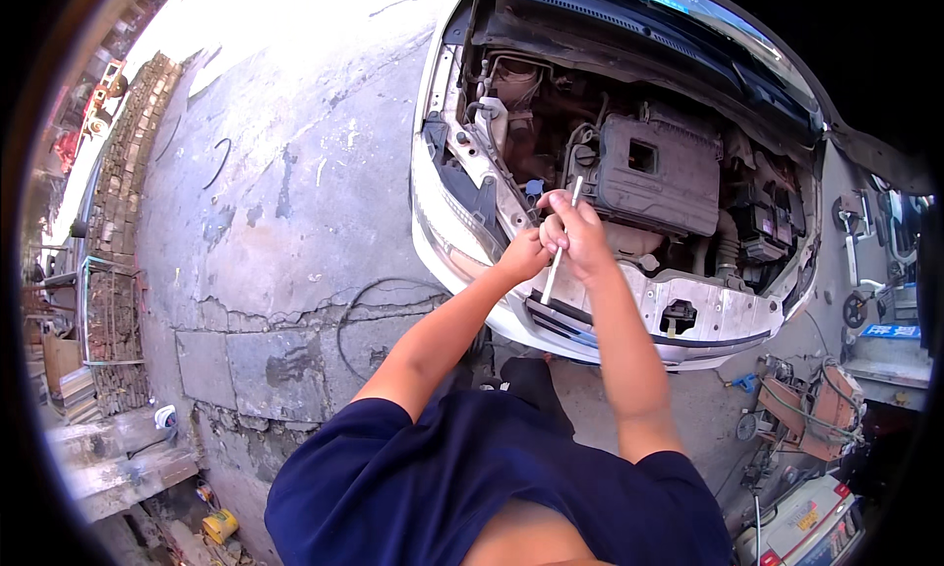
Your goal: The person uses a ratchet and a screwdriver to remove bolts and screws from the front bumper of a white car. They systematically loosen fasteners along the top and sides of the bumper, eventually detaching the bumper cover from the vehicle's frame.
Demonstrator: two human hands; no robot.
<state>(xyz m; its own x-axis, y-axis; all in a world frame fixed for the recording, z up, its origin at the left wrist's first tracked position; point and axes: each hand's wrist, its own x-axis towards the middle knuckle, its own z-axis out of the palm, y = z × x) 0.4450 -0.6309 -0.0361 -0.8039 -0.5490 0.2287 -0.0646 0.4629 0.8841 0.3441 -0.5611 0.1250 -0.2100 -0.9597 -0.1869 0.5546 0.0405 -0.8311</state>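
head view showed the right hand closed around a slim pale rod at mid-frame, aslant over the front of a white car; the left hand was curled just beside it — its grip i could not tell. the car's front was already opened up — the dark engine cover, upper right of centre, sat in place; what remained was unclear.

Blue sign with white characters, yellow case label, illegible

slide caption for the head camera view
Right hand grips a thin pale rod over the front of a car, its engine exposed, left hand close beside.
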